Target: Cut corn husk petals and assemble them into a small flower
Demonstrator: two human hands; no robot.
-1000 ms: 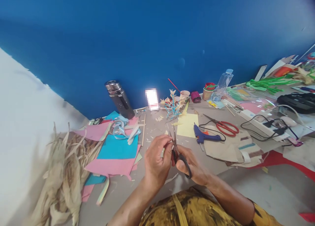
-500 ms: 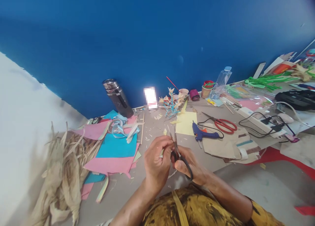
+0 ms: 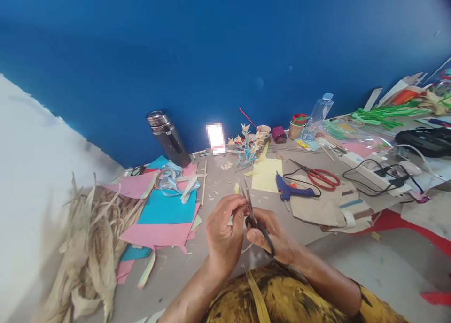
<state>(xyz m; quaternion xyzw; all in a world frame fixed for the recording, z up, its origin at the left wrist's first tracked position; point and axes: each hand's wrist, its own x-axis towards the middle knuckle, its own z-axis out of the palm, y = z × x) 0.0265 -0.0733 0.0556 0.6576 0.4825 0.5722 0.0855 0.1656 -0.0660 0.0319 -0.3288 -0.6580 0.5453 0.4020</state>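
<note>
My right hand (image 3: pixel 273 234) grips a pair of black-handled scissors (image 3: pixel 251 208), whose blades point away from me and are slightly apart. Beside it my left hand (image 3: pixel 225 226) is closed in a pinch close to the blades; what it pinches is too small and hidden to name. Small pale scraps lie on the grey table (image 3: pixel 220 173) beyond my hands. Past them stands a bunch of pale flowers on light-blue stems (image 3: pixel 245 147), next to a yellow paper sheet (image 3: pixel 269 175).
Blue and pink sheets (image 3: pixel 167 208) and dried husks (image 3: pixel 93 248) lie left, below a dark flask (image 3: pixel 169 137). On the right are a blue glue gun (image 3: pixel 294 189), red-handled scissors (image 3: pixel 322 178), a plastic bottle (image 3: pixel 317 119) and a power strip (image 3: pixel 373 175) with cables.
The scissor blades have drawn closer together and tilted slightly left. Both hands stay in nearly the same place.
</note>
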